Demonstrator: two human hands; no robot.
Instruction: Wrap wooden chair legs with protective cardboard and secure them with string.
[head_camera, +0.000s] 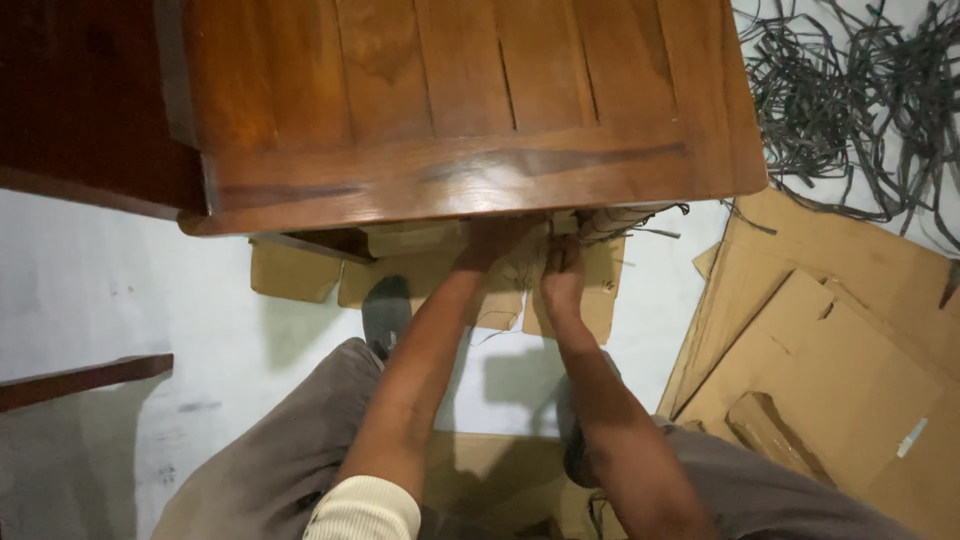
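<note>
Both my arms reach down under the near edge of a polished brown wooden tabletop (470, 110). My left hand (492, 243) is partly hidden beneath that edge and presses on crumpled brown cardboard (500, 300) lying on the floor. Just to its right, my right hand (563, 272) grips a fold of the same cardboard with the fingers curled around it. Its fingertips are tucked under the table edge, next to a bundle of grey straps (620, 222).
Flattened brown cardboard sheets (830, 350) are stacked on the white floor at the right. A tangle of grey plastic straps (850, 90) lies at the upper right. A dark wooden piece (80, 380) juts in at the left. My dark shoe (387, 315) rests near the cardboard.
</note>
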